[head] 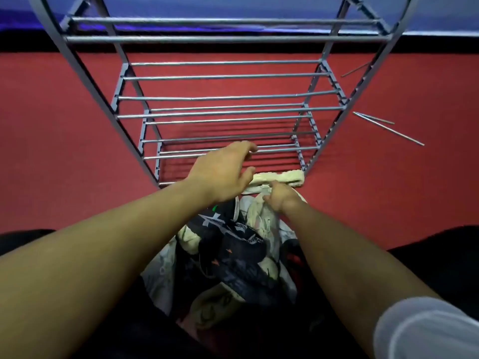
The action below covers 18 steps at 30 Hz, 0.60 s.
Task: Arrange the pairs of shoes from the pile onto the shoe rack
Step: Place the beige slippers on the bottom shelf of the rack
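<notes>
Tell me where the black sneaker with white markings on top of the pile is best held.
Probably at its ankle opening, from above: the black sneaker with white markings lies on top of the pile, its upper exposed. The open left hand hovers nearest.

Two loose metal rods (388, 128) lie crossed on the red carpet (388, 190), a third rod (355, 69) farther back

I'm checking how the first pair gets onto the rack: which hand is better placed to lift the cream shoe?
Probably the right hand: it is closed on the cream shoe lying at the foot of the shoe rack. The left hand hovers open above the pile, holding nothing.
</notes>
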{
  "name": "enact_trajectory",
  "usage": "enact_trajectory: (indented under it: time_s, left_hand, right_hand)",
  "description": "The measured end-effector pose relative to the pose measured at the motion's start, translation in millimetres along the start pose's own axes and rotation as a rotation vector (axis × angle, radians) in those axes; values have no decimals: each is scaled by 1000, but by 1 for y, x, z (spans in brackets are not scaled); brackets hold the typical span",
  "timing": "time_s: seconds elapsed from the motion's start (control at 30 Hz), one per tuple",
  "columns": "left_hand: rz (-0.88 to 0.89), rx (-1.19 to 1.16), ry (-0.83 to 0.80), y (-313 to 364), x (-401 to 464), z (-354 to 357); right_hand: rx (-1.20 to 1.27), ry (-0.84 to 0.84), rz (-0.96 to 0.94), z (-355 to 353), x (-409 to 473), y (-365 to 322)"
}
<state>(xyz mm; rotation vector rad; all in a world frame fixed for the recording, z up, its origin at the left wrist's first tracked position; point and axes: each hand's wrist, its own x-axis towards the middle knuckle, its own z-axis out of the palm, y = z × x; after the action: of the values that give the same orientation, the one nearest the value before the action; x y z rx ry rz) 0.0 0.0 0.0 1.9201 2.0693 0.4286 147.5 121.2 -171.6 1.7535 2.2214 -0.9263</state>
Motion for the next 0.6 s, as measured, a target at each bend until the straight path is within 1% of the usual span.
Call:
enact_trajectory:
  time_s: [0.07,0.13,0.2,0.37,0.43,0.5,0.53,0.6]
  left_hand:
    - [8,35,-19,-3,7,4]
    - [-25,81,-34,-7,8,9]
    - [-55,114,-33,-9,8,12]
    - [-115,137,-39,-7,5,13]
    - [-136,142,-58,-4,-1,12]
    - [-163,135,-71,-2,-10,10]
    - [-180,116,-76,-2,-15,9]
    - [-167,81,-87,-1,-24,6]
  right_hand:
    - [63,-31,159,17,-1,18]
    - [155,-137,247,37,-13,39]
    - [254,-239,271,53,-21,51]
    - [385,-224,280,52,-15,53]
    - [457,-263,256,46,-19,45]
    - [456,-311,235,43,-34,33]
    - [410,-317,229,41,-45,25]
    - [378,-273,223,48,-50,27]
